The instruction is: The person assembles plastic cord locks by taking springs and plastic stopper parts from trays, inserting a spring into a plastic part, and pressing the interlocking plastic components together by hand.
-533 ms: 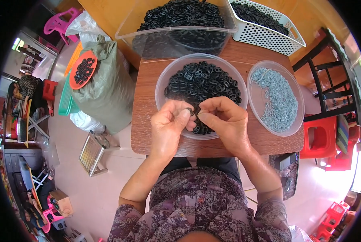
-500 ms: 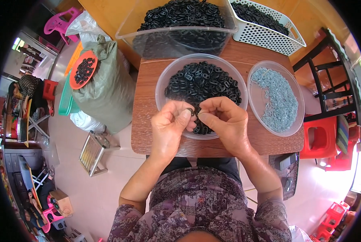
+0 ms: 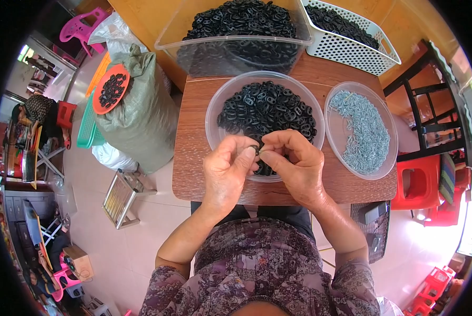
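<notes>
Over the near part of a round clear tub [image 3: 210, 126] my two hands meet at the fingertips. My left hand [image 3: 225, 174] is closed in a pinch on a small black plastic piece [image 3: 256, 149]. Pressed up against that piece, my right hand [image 3: 302, 171] also pinches with thumb and forefinger; what lies between them is too small to make out. The tub holds a heap of black oval pieces with holes [image 3: 267, 105]. To its right a shallow round clear tray [image 3: 339, 138] carries many small silvery-blue pieces [image 3: 367, 137].
The brown wooden table [image 3: 193, 174] also bears a large clear bin [image 3: 236, 55] and a white perforated basket [image 3: 346, 55], both with black pieces. At left stands a stuffed sack [image 3: 135, 116] topped by an orange plate [image 3: 121, 100]. A red stool [image 3: 417, 181] is at right.
Both hands have shifted slightly to the right and closer together, fingertips still meeting over the tub. The view has moved a little.
</notes>
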Motion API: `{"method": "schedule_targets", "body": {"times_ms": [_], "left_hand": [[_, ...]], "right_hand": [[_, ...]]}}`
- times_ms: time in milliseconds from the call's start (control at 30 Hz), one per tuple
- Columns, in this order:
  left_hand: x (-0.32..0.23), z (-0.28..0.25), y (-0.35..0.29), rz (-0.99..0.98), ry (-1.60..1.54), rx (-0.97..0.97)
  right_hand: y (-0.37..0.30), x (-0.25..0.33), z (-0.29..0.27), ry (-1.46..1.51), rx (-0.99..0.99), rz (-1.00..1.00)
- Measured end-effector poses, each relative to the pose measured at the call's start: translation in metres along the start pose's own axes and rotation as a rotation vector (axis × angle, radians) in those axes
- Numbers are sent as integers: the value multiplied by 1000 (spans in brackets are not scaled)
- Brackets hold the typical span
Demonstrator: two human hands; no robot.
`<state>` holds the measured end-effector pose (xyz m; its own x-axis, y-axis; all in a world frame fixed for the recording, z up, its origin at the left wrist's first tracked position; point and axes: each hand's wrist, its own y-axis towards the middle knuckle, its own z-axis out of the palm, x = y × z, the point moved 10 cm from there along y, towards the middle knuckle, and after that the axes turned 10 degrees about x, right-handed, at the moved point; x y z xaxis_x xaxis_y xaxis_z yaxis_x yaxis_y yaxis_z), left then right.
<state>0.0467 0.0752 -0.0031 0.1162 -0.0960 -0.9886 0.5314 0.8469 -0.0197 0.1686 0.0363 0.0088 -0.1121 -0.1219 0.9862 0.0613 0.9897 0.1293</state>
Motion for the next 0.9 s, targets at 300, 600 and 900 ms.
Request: {"method": "schedule_targets", "body": {"times_ms": [300, 600, 900], "left_hand": [[2, -1, -2, -12, -40, 13], [1, -1, -4, -17, 45, -11], [-16, 1, -11, 182, 392, -87]], "right_hand": [[-1, -3, 1, 72, -13, 1], [-1, -4, 0, 55, -57, -25], [1, 18, 7, -145, 13, -154]]}}
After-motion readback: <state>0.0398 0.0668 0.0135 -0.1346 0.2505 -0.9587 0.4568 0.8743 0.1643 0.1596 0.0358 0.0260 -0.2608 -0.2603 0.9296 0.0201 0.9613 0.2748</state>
